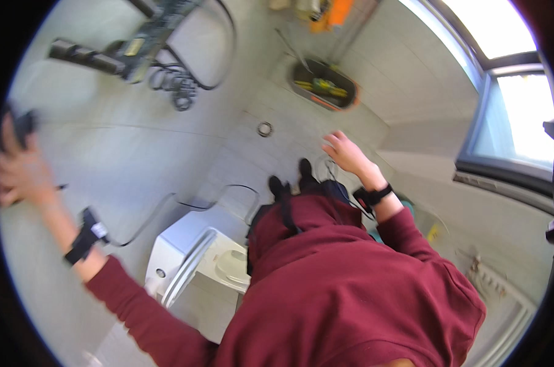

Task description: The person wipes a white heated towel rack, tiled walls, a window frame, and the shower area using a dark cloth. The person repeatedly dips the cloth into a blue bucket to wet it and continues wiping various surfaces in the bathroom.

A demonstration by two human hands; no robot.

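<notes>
My left arm stretches out to the far left, with my left hand (23, 168) up against the pale wall (130, 144). A dark object (25, 125) shows at its fingers; motion blur hides its kind and whether the hand grips it. My right hand (345, 153) hangs in the air before my body, right of my feet. Its fingers are loosely bent and a little apart, with nothing seen in them. Black straps with small devices sit on both wrists, the left one (87, 235) trailing a thin cable.
Left of my legs stands a white toilet (231, 266) with its lid raised. Ahead lie a round floor drain (264, 129) and a grey tub (323, 85) with yellow-and-black items. A black shower fixture (148, 46) with a coiled hose juts out upper left. An opened window (509, 122) and radiator (503, 306) are right.
</notes>
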